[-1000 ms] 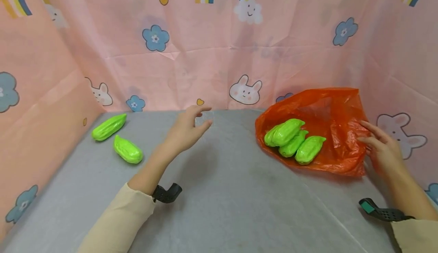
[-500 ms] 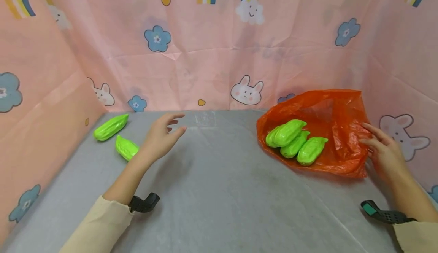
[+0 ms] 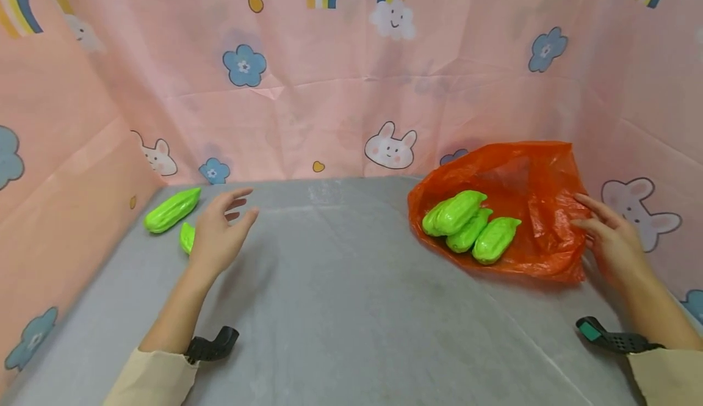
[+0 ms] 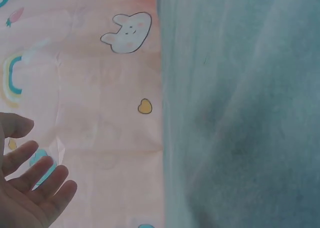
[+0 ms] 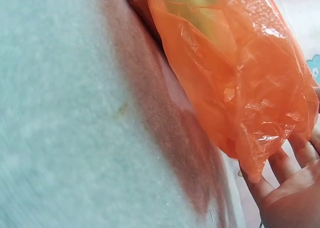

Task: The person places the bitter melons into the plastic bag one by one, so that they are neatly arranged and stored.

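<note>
My left hand (image 3: 218, 235) is in the air over the left part of the table, holding nothing, with fingers spread apart and loosely bent. Behind it, one glossy bright green bitter melon (image 3: 187, 237) is partly hidden. Farther back lies another green bitter melon (image 3: 173, 210). On the right, my right hand (image 3: 617, 241) holds the closed end of an orange-red plastic bag (image 3: 549, 235) with its fingertips; the thumb and fingers (image 5: 300, 153) go partly behind the film. The bag's wide mouth faces left, and several green bitter melons (image 3: 458, 213) lie inside it.
A grey cloth covers the table (image 3: 340, 308). Pink printed curtains (image 3: 324, 101) rise at the back and both sides, with the bag close to the back right corner. Each wrist wears a black camera mount (image 3: 213, 345).
My left hand has moved left from the middle of the table and now covers much of the nearer melon. The right hand and the bag have stayed in place.
</note>
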Tool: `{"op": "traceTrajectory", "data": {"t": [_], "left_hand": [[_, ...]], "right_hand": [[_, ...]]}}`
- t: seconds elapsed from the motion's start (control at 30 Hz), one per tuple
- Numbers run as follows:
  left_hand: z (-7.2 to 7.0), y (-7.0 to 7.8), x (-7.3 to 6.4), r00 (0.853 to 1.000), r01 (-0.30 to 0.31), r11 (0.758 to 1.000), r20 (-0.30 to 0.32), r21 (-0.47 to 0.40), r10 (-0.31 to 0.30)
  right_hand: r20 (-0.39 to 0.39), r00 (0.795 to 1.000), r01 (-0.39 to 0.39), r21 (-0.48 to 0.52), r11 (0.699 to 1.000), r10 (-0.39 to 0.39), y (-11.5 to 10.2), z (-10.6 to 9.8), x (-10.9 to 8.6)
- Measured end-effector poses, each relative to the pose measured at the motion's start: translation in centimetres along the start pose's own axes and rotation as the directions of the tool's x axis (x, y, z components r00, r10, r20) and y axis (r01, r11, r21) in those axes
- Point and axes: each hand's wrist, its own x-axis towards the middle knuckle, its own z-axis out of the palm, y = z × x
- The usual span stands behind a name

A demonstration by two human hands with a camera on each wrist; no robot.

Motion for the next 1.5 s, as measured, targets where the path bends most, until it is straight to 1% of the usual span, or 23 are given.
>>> {"op": "traceTrajectory", "data": {"t": [0.07,0.2,0.3,0.37,0.47,0.6,0.73,0.87,0.97,1.03,1.13,1.2,1.3,1.4,1.5], "left_hand": [[-0.3,-0.2,0.0,0.999,-0.003,1.000,-0.044,-0.001,0.003],[-0.8,-0.7,0.0,0.996,0.000,1.000,-0.091,0.014,0.001],[-1.3,-1.2,-0.1,0.994,0.028,0.999,-0.103,0.020,-0.026],[-1.6,-1.5,-0.1,0.993,0.048,0.999,-0.107,0.020,-0.046],[-2.2,-1.8,-0.2,0.990,0.079,0.996,-0.117,0.028,-0.075],[-2.7,-2.1,-0.1,0.985,0.121,0.992,-0.132,0.045,-0.114],[-2.9,-2.5,0.1,0.983,0.142,0.988,-0.125,0.061,-0.134],[-3.0,-3.2,0.1,0.983,0.162,0.981,-0.099,0.103,-0.152],[-3.2,-3.8,0.0,0.980,0.190,0.975,-0.090,0.119,-0.179],[-3.3,-4.3,0.0,0.975,0.210,0.970,-0.097,0.125,-0.199],[-3.5,-4.7,0.1,0.966,0.240,0.964,-0.123,0.112,-0.226],[-3.6,-4.9,0.2,0.957,0.272,0.956,-0.134,0.111,-0.257],[-3.4,-5.2,0.2,0.933,0.343,0.932,-0.153,0.116,-0.325],[-3.3,-5.6,0.3,0.904,0.415,0.899,-0.173,0.139,-0.391],[-3.2,-6.2,0.3,0.886,0.456,0.875,-0.180,0.163,-0.428]], "right_hand": [[0.001,1.000,-0.002,-0.003,1.000,0.002,0.0,0.1,0.1],[-0.004,1.000,0.007,-0.031,1.000,-0.007,-0.1,0.1,0.0],[-0.013,1.000,-0.002,-0.064,0.998,0.001,-0.1,0.0,-0.1],[-0.017,1.000,-0.010,-0.069,0.998,0.009,-0.1,0.1,-0.1],[-0.016,1.000,-0.011,-0.057,0.998,0.010,-0.1,0.2,0.0],[-0.003,1.000,-0.001,-0.021,1.000,0.000,0.0,0.1,-0.1],[-0.003,1.000,0.002,-0.010,1.000,-0.002,0.0,0.0,-0.1],[-0.003,1.000,0.007,-0.032,0.999,-0.007,0.0,-0.1,0.0],[-0.003,1.000,0.006,-0.057,0.998,-0.006,-0.1,-0.1,0.0],[-0.004,1.000,0.002,-0.058,0.998,-0.002,-0.1,-0.1,-0.1],[-0.003,1.000,0.001,-0.040,0.999,-0.001,-0.1,0.0,0.0],[0.000,1.000,0.005,-0.017,1.000,-0.005,-0.1,0.1,0.0],[-0.001,1.000,0.008,-0.005,1.000,-0.008,-0.2,0.1,0.0],[0.002,1.000,0.011,0.000,1.000,-0.011,-0.2,0.0,0.0],[0.005,1.000,0.017,0.002,1.000,-0.017,-0.1,-0.1,0.0]]}}
